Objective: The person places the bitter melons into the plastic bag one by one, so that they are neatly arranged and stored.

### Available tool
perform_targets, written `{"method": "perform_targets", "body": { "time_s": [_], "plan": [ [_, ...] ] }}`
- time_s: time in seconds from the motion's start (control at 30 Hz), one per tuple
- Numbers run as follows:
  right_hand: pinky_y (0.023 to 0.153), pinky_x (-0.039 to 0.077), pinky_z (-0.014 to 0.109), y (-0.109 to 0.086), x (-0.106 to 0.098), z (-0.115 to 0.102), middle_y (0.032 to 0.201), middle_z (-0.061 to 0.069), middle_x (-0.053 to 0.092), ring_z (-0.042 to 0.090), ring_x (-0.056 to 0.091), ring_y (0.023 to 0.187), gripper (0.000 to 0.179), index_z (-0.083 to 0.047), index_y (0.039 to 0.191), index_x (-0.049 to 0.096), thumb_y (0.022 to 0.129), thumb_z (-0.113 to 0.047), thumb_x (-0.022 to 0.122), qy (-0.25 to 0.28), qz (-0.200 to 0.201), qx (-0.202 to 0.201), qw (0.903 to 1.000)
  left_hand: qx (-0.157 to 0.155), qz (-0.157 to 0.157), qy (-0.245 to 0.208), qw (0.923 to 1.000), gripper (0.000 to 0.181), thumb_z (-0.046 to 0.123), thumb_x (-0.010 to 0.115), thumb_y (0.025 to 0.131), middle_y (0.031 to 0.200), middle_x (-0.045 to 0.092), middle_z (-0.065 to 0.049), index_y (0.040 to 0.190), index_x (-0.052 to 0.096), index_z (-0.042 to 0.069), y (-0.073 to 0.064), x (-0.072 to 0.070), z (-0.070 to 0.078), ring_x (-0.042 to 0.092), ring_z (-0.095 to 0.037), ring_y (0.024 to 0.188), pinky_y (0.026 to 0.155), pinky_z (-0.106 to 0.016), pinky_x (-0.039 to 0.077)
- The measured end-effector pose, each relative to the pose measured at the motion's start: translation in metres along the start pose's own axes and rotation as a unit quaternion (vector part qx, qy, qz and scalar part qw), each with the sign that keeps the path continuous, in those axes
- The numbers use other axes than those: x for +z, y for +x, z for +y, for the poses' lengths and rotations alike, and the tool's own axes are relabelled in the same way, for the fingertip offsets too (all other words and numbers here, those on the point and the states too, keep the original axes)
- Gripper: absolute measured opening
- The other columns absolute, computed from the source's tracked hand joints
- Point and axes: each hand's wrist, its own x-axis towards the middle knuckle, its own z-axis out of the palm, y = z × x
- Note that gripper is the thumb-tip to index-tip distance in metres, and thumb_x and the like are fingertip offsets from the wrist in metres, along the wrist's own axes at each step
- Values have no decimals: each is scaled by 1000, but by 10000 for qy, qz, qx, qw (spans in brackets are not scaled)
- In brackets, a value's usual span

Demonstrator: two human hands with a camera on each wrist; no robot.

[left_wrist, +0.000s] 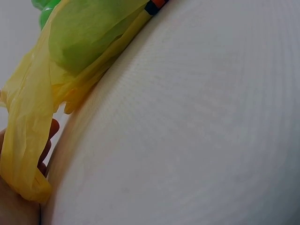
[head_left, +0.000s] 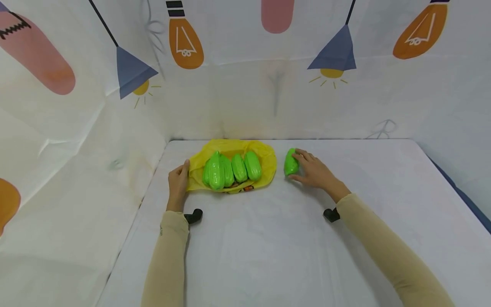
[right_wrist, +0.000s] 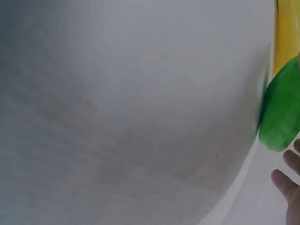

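My left hand [head_left: 178,183] grips the left edge of a yellow plastic bag [head_left: 270,164]; in the left wrist view the thin yellow film [left_wrist: 28,136] hangs over the fingers. Several shiny green oblong pieces [head_left: 216,170] lie side by side at the bag's opening. To the right of the bag, a single green oblong piece [head_left: 290,163] rests on the table. My right hand [head_left: 315,171] is at its right side, fingers near its top and thumb near its bottom end. In the right wrist view the spread fingers [right_wrist: 284,183] show beside this green piece [right_wrist: 281,110].
A white-covered table [head_left: 261,251] carries everything. Behind it and on the left hangs a white cloth wall [head_left: 245,98] printed with lamps and bulbs. Black wrist mounts [head_left: 194,216] stick out from both sleeves, close over the table.
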Motion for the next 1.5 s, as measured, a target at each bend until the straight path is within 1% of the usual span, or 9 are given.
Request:
{"method": "perform_targets", "body": {
  "time_s": [0.3,0.43,0.73,0.83,0.97,1.07,1.2,1.37,1.5],
  "plan": [
    [104,39,59,10,3,1,154,23,26,48,45,128,89,-3,146,32,86,-58,67,166,-149,390,9990,44,3,75,10000,63,68,51,90,54,31,11,68,49,9,-1,-1,1,37,-10,59,56,-24,32],
    [102,40,60,11,5,3,155,24,24,50,47,125,90,-2,146,30,86,-58,66,191,-200,421,9987,112,48,46,9999,62,69,52,89,54,31,10,66,47,11,-2,-1,0,36,-10,59,57,-25,32],
    [112,26,61,7,-3,8,163,20,1,46,24,143,94,-1,156,5,88,-25,66,475,-908,55,9947,191,91,114,9997,61,69,50,90,55,29,7,65,46,13,0,1,-3,35,-11,57,56,-26,31],
    [111,26,63,6,-6,10,162,21,7,48,27,142,82,-7,156,14,88,-11,60,440,-891,-6,9951,170,118,109,9997,63,70,50,89,56,30,6,65,47,12,0,1,-3,36,-11,58,56,-26,31],
    [110,26,64,6,-7,11,155,22,28,46,31,139,66,-11,149,35,87,6,52,477,-614,-109,9969,153,110,108,9998,63,70,50,89,57,32,6,66,48,11,1,1,-4,37,-11,59,56,-26,32],
    [111,28,61,7,-7,10,147,21,41,43,36,137,64,-10,144,42,86,14,51,389,-438,-323,9978,190,109,126,9997,63,70,50,89,57,32,7,68,49,11,1,2,-4,37,-11,60,57,-25,32],
    [112,25,60,9,-5,9,147,19,44,42,34,139,67,-12,144,46,84,18,50,58,-276,-579,9979,198,129,127,9996,64,71,51,88,56,32,9,69,51,10,1,2,-4,38,-11,60,57,-25,33],
    [111,23,66,8,-2,6,155,24,31,51,21,143,53,-15,140,53,92,7,50,-86,-71,-363,9993,168,99,133,9997,64,71,51,88,54,32,11,68,49,10,0,1,-3,37,-11,59,57,-25,33],
    [105,28,70,8,-1,5,154,26,29,55,20,142,39,-17,137,57,98,-21,57,-139,116,-171,9997,141,78,110,9998,64,70,51,89,52,32,12,68,48,10,0,0,-2,37,-11,58,56,-25,32]
  ]
}}
